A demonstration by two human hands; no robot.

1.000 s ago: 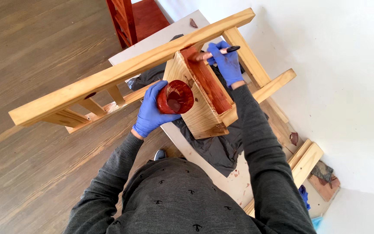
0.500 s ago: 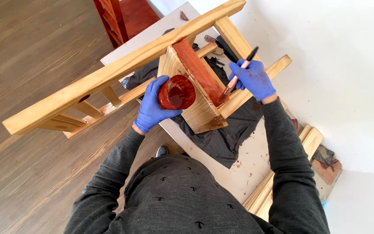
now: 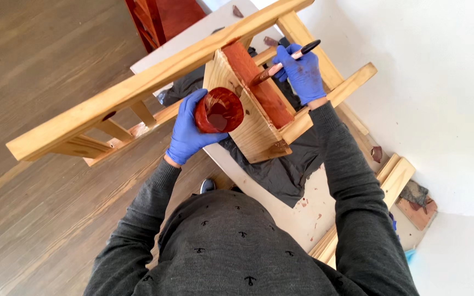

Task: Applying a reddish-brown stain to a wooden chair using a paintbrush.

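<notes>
We find the frame (image 3: 138, 87) lying tilted across the table (image 3: 297, 216), with a sheet (image 3: 281, 172) beneath it on the tabletop. The left hand (image 3: 188, 129) holds a cup (image 3: 219, 109) against the frame's panel (image 3: 250, 129). To the right, the right hand (image 3: 303, 71) holds a brush (image 3: 281, 63), its tip on the shelf (image 3: 259, 82). Boards (image 3: 396, 175) lie right of the table, beside the wall (image 3: 440, 82).

Even, soft daylight fills the scene, brightest on the white wall (image 3: 445, 98), which is near washed out but keeps faint grey mottling. The floor (image 3: 45, 66) left of the wall is dimmer, with no hard shadows. A small sheen sits on the wet red cup (image 3: 219, 111). Focus is sharp throughout; straight boards bend slightly toward the edges.
</notes>
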